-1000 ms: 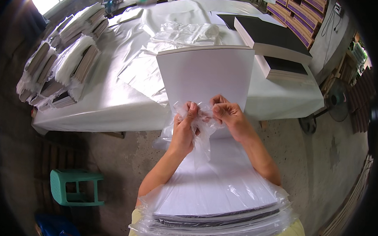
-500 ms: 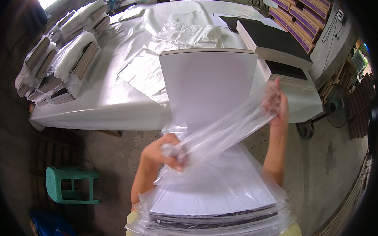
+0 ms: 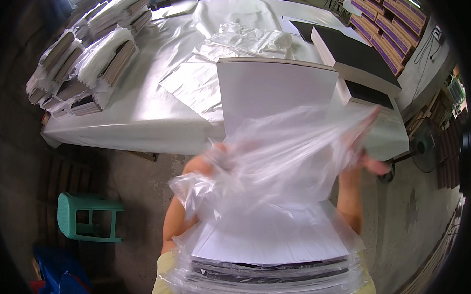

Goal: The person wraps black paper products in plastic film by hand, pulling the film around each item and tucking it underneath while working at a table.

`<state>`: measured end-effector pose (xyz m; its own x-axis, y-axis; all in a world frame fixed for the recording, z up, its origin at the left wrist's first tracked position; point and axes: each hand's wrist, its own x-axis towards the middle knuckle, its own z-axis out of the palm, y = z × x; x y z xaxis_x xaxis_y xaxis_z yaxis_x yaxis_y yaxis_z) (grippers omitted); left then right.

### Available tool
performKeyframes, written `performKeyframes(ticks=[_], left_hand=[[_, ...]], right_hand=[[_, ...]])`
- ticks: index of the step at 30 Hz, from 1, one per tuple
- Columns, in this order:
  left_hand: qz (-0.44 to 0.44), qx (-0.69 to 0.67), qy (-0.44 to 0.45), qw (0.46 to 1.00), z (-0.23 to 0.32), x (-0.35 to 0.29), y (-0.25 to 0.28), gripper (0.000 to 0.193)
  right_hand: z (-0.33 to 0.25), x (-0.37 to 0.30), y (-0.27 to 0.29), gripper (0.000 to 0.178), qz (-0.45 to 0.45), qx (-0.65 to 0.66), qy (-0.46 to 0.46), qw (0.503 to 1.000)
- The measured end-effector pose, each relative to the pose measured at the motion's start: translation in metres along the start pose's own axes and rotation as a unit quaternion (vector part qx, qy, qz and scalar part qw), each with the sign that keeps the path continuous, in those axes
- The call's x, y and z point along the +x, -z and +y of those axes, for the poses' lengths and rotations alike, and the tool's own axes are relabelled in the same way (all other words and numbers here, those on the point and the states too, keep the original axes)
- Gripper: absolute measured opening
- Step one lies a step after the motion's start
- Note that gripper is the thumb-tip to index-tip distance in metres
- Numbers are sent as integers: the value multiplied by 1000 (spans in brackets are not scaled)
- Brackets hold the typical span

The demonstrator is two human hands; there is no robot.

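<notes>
A clear plastic bag stretches in loose folds between my two hands, smeared by motion. My left hand is closed on its left end, the fingers partly covered by the film. At the other end, my right hand has its fingers and thumb spread, blurred, with film against the palm side. Behind the bag, a white board stack leans upright at the table's near edge. On my lap lies a pile of white-faced boards in clear plastic, their dark and pale edges toward me.
The table has a shiny pale cover. Wrapped bundles stand at its left, crumpled plastic sheets in the middle, black-topped stacks at the right. Cartons are piled behind. A green stool and a fan flank me.
The bag has gone from a tight twisted strip to a wider, billowing sheet. My right hand has moved slightly right and down and its fingers have spread. My left hand has risen a little.
</notes>
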<state>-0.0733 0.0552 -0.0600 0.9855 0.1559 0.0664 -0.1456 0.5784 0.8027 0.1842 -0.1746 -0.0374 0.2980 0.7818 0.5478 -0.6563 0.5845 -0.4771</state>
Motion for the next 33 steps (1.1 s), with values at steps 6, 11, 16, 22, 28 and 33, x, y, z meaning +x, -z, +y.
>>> performKeyframes(ticks=[6, 11, 16, 22, 28, 33], left_hand=[[66, -104, -111, 986, -3, 9, 1, 44], [109, -139, -171, 969, 22, 14, -11, 51], [37, 5, -7, 999, -11, 8, -11, 57], [194, -77, -131, 969, 8, 3, -9, 65], [89, -147, -257, 951, 13, 17, -12, 58], [37, 368, -84, 925, 52, 20, 1, 46]], right_hand=[[8, 11, -23, 27, -170, -271, -254, 913], [17, 4, -32, 27, -163, -205, -277, 925], [-12, 10, -23, 37, -64, -16, -23, 998], [2, 7, -26, 49, -69, -78, -59, 993], [-2, 8, -42, 59, 68, -209, -148, 964], [-21, 17, -16, 48, 198, -387, -159, 886]])
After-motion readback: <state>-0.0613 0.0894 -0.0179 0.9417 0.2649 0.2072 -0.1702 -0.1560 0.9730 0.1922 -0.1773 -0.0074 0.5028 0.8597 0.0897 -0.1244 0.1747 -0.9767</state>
